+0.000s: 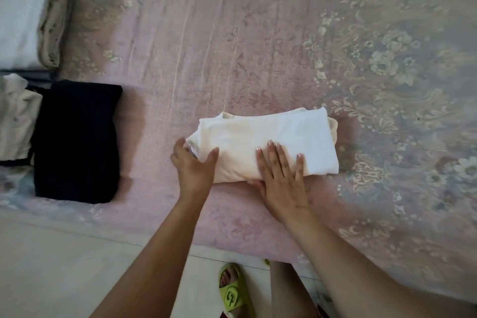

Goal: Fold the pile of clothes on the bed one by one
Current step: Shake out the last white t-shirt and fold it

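Both forearms reach out from the bed's near edge, and below them a green slipper (233, 292) stands on the pale floor, so the person is standing close against the bed (258, 33) to work at arm's length. On the pink floral cover lies the white garment (271, 142), already doubled into a compact rectangle. The right hand (280, 175) lies flat on its near half, fingers straight and spread, apparently pressing the layers down so the fold does not spring open. The left hand (193, 162) takes the packet's left end, thumb on top and fingers out of sight at the edge; its grip looks like a pinch on the cloth, likely to square that end or lift it.

Well apart to the left sit a folded black garment (77, 142) and a pale one (15, 121) beside it, probably finished pieces set aside. This item seems nearly done and ready to join them.
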A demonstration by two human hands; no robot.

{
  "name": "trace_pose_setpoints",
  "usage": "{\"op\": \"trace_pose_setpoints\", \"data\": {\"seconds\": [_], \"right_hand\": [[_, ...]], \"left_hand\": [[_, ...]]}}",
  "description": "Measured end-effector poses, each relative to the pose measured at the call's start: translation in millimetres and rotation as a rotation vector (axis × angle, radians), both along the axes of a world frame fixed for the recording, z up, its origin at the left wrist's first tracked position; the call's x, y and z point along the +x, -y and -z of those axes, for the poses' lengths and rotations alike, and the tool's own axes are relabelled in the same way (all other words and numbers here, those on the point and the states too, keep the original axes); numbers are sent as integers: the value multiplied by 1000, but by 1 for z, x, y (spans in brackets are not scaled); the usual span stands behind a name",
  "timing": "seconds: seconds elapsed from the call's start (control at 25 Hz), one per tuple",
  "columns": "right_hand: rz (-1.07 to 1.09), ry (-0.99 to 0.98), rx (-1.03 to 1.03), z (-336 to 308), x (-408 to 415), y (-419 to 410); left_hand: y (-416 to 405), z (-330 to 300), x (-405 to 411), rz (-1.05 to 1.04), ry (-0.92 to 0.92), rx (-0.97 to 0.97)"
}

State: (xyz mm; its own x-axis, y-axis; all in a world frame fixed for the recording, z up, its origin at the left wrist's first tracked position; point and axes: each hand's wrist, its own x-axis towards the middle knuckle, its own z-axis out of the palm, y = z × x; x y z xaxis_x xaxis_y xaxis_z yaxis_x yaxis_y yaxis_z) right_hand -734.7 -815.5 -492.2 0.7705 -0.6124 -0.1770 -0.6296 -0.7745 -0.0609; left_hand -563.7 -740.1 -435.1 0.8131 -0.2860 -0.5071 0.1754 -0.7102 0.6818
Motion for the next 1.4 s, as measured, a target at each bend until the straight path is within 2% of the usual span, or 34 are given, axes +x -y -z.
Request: {"op": "trace_pose_setpoints", "data": {"seconds": [0.08,0.12,0.2,0.24,0.32,0.4,0.48,0.56,0.6,0.64,0.72,0.8,0.88,0.96,1.0,1.12,1.2,1.28,1.36,1.4], "right_hand": [[7,68,75,-13,-11,-5],[24,134,136,-21,-17,-3],[197,363,328,-43,-29,5],[368,479,503,-57,-34,11],[770,679,803,-80,-39,30],[1073,881,941,-95,-40,57],[1179,915,1021,-103,-38,82],[1048,804,993,-100,-37,96],[956,739,920,-96,-37,98],[887,695,847,-90,-39,99],[844,687,765,-78,-45,97],[824,665,764,-65,-50,93],[771,616,784,-55,-51,91],[766,650,808,-48,-49,92],[776,629,752,-42,-47,94],[847,442,486,-30,-47,100],[836,489,289,-37,-42,97],[513,548,86,-46,-32,94],[151,519,168,-43,-23,96],[52,423,211,-34,-24,101]], "left_hand": [[9,-14,5,-244,-241,-3],[14,-25,9,-258,-333,9],[25,-48,14,-141,-409,12],[37,-62,10,-63,-408,-23],[72,-83,-13,133,-288,-97],[112,-91,-51,346,-185,-131],[140,-80,-90,453,-309,-190],[149,-63,-109,403,-441,-283],[145,-56,-110,378,-388,-344],[136,-47,-108,394,-231,-390],[110,-22,-103,527,201,-376],[84,12,-101,841,572,-261],[65,39,-105,1052,738,-104],[59,49,-107,1113,768,-69],[58,51,-106,1130,798,-82],[62,59,-103,1160,896,-48],[63,61,-111,1176,900,66],[64,59,-122,1150,886,140],[69,57,-124,1079,859,239],[70,58,-124,1015,835,263]]}}
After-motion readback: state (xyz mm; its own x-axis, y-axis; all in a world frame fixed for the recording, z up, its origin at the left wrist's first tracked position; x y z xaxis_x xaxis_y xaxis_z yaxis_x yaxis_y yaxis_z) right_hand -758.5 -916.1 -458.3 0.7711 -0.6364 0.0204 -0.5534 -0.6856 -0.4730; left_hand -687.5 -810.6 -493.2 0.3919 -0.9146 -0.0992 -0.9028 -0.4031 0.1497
